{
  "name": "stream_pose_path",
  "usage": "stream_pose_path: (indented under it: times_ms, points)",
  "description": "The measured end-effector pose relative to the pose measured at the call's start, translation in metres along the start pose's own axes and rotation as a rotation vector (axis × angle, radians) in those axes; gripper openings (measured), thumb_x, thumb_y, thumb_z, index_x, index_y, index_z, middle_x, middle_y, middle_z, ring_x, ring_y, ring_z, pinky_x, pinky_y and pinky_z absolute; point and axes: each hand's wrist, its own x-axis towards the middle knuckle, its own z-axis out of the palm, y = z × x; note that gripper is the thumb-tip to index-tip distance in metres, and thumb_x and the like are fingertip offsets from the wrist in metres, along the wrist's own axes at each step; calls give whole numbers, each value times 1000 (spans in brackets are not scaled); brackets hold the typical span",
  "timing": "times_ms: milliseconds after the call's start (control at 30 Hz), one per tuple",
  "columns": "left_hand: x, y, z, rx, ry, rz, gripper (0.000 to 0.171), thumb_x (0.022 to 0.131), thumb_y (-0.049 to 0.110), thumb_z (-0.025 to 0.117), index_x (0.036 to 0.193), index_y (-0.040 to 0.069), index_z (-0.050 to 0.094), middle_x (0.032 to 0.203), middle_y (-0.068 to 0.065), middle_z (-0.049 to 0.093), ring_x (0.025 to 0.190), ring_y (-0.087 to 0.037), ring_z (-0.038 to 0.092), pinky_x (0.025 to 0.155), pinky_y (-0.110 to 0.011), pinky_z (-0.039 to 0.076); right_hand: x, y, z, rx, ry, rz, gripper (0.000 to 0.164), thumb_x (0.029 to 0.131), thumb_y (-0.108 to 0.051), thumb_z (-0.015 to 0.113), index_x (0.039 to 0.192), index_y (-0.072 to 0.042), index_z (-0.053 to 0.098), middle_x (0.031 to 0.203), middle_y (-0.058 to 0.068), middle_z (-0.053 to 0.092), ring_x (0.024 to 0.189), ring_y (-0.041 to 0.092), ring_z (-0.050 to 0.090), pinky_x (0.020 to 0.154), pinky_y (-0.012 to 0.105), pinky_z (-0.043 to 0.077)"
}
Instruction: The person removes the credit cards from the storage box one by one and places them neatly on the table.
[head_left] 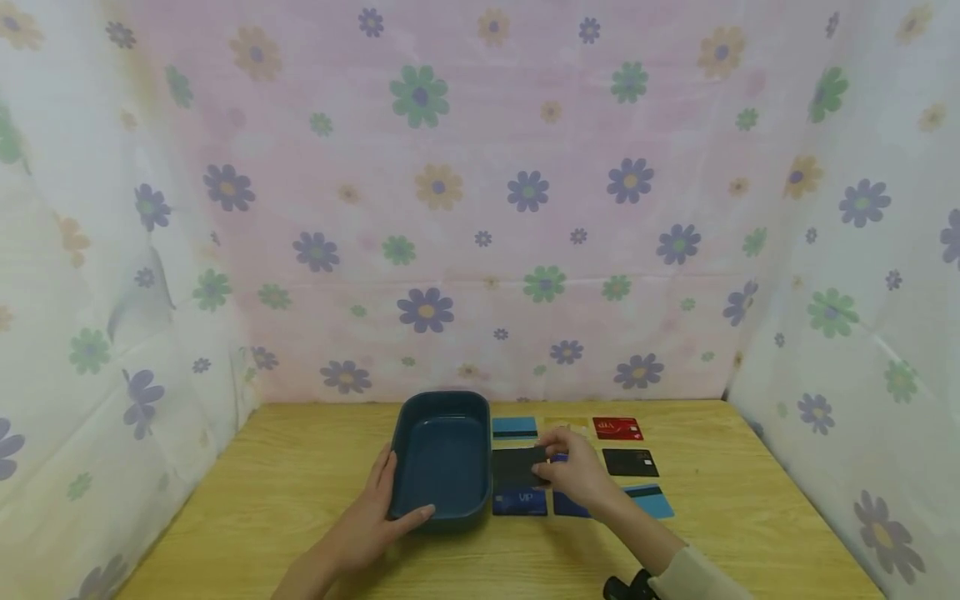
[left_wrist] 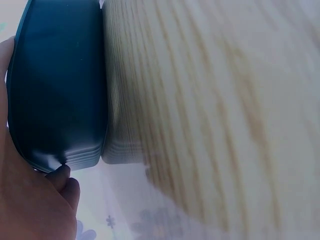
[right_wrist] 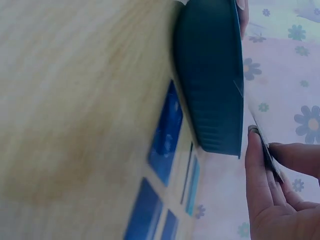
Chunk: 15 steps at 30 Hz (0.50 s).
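Observation:
My left hand [head_left: 367, 517] grips a dark blue rectangular dish [head_left: 450, 467] at its left side, thumb over the near rim. The left wrist view also has this hand [left_wrist: 37, 205] at the end of the dish [left_wrist: 57, 85]. Between thumb and fingers, my right hand [head_left: 581, 477] pinches a black card [head_left: 517, 468] beside the dish's right rim. Seen from the right wrist, the card [right_wrist: 266, 150] is raised off the table and tilted, near the top edge of the dish [right_wrist: 212, 80]. The dish's floor shows bare.
Right of the dish, cards lie in rows: a light blue one [head_left: 513, 423], a gold one [head_left: 566, 423], a red VIP card [head_left: 618, 428], a black one [head_left: 618, 461], a blue VIP card [head_left: 520, 502] and several more. Flowered cloth [head_left: 480, 208] encloses the wooden table [head_left: 300, 467].

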Motion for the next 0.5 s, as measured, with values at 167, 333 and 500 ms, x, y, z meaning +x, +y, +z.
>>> stream_pose_path:
  times_ms: [167,333,500]
  points:
    - [1,0,1,-3,-2,2,123,86,77,62,165,5,0,172,-11,-10,150,-48,25,112,-66,33,-12,12,-9,40,-9,85,40,88,6,73,124,10,57,120,28,53,85,29,69,75,44,61]
    - [-1,1,0,-5,-2,3,122,87,74,63,164,4,1,171,-13,-9,148,-49,29,110,-65,36,-25,23,-10,-31,-30,126,35,85,3,77,116,7,61,108,19,59,84,22,61,69,38,58]
    - [-2,3,-1,-8,-1,4,120,88,72,64,164,4,1,171,-14,-9,147,-49,31,108,-66,37,-32,34,-4,-114,-49,102,32,82,3,78,110,6,64,98,14,64,88,22,57,73,36,50]
